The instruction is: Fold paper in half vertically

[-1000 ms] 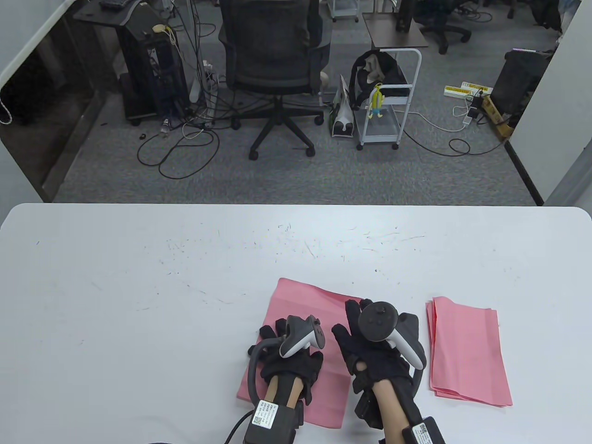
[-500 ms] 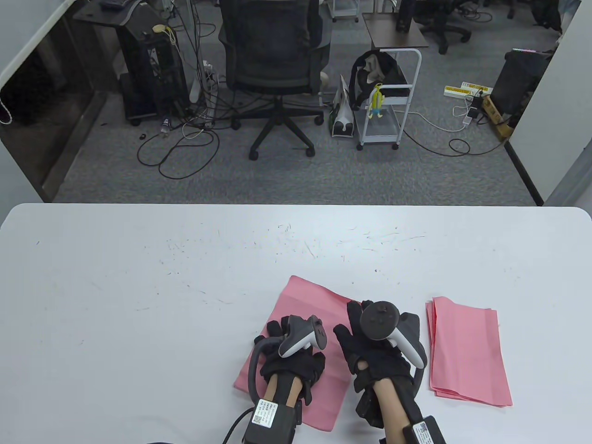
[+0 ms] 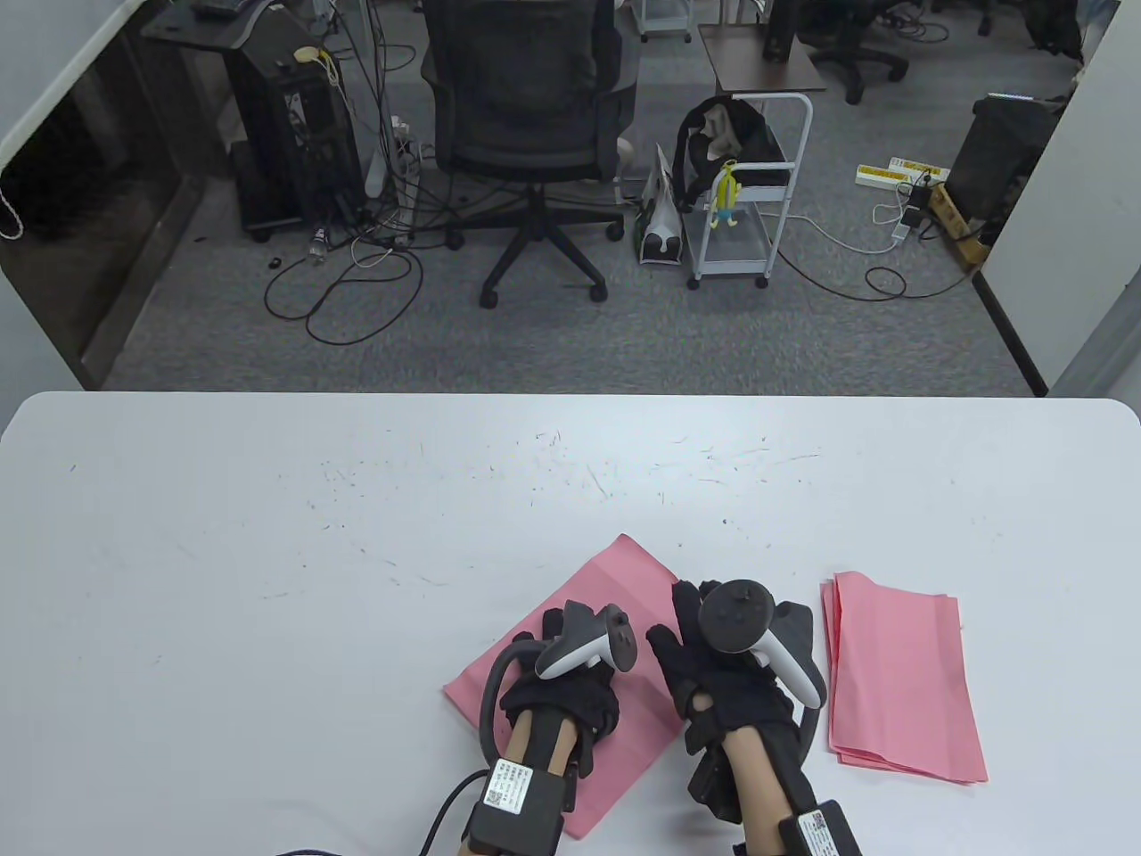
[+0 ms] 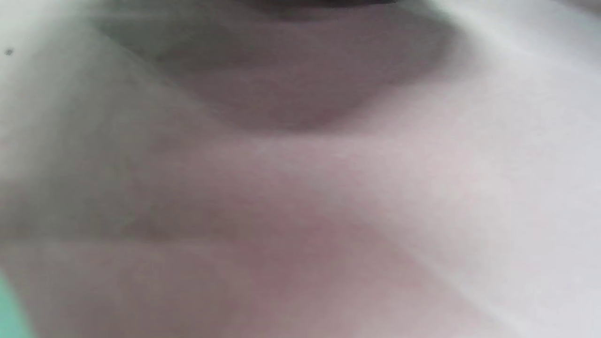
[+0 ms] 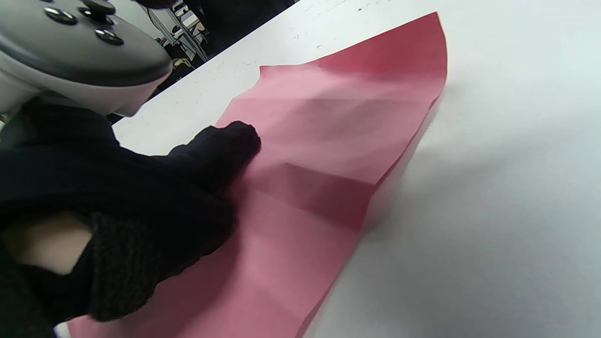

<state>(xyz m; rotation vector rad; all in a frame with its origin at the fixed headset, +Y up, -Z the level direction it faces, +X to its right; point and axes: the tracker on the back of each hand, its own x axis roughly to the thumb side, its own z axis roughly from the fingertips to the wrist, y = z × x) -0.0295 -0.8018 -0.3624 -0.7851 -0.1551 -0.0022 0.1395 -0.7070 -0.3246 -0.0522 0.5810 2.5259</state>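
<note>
A pink paper sheet [image 3: 615,580] lies skewed on the white table [image 3: 267,535] near the front edge. My left hand [image 3: 557,629] rests flat on the middle of the sheet. My right hand [image 3: 686,615] lies with spread fingers on the sheet's right part. In the right wrist view the gloved thumb [image 5: 225,141] presses on the creased pink sheet [image 5: 338,122], whose right edge lifts slightly off the table. The left wrist view is a blur of pink and grey, with the hand out of sight.
A stack of pink sheets [image 3: 900,678] lies on the table right of my right hand. A tracker [image 5: 70,47] fills the upper left of the right wrist view. An office chair [image 3: 526,116] and a white cart [image 3: 749,196] stand on the floor beyond the table.
The sheet has turned clockwise under both hands: its far corner moved right and its near left corner swung left. Both hands have stayed on it, shifting slightly.
</note>
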